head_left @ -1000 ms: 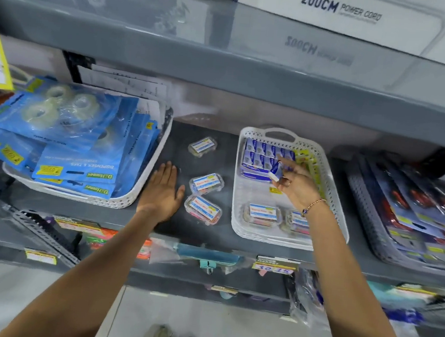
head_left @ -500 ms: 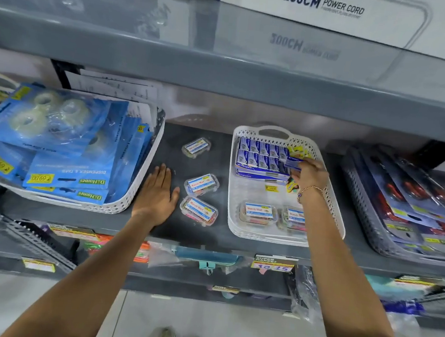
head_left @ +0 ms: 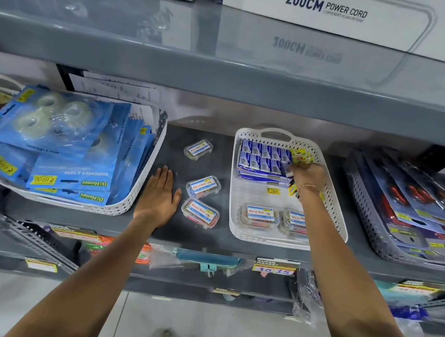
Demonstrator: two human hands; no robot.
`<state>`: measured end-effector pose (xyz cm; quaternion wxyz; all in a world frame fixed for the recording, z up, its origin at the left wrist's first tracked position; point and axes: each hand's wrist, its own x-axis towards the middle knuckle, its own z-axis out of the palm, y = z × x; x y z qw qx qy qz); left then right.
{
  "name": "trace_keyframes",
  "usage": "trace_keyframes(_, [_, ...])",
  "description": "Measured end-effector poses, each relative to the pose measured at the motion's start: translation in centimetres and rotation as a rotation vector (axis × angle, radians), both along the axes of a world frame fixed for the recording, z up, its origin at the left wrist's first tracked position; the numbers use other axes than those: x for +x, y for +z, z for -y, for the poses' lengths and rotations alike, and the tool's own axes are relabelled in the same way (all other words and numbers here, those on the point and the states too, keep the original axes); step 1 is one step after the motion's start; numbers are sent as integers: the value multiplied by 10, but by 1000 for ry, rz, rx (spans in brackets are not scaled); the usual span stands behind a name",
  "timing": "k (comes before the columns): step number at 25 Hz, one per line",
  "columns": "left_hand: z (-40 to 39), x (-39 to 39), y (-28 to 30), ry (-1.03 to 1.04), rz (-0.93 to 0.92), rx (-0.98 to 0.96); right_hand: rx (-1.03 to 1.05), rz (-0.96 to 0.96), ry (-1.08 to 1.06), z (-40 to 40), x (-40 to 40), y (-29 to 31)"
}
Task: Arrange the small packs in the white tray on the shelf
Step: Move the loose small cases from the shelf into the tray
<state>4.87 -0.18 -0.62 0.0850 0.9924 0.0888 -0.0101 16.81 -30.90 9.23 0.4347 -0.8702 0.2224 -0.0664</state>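
White tray holds blue packs at its back. Right hand curled beside them, grip unclear. Left hand flat, open, left of tray.

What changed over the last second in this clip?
The right hand moved from mid-tray back to the blue packs at the white tray's rear, fingers among them; its grip is unclear. The left hand stayed flat on the shelf; the clear boxes stayed.

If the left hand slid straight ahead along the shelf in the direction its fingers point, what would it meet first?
The left hand lies flat, fingers pointing toward the back of the shelf. Its path looks free: the tape tray sits to its left, the farthest clear pack slightly right, so probably only the back wall, though depth is unclear.
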Motion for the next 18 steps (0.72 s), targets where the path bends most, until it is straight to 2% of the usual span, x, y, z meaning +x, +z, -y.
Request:
trace_keyframes(3, [0, -3, 0, -8, -2, -16, -59, -95, -27, -1, 11, -3])
trace_keyframes(6, [0, -3, 2, -7, -7, -19, -266, -73, 16, -13, 7, 2])
trace_keyframes(9, [2, -2, 3, 1, -5, 5, -451, -17, 199, -19, -4, -4])
trace_keyframes(12, [1, -1, 2, -7, -4, 15, -664, -77, 408, -17, -20, -19])
trace_keyframes(18, [1, -1, 2, -8, 6, 5, -687, -143, 612, -18, -21, -12])
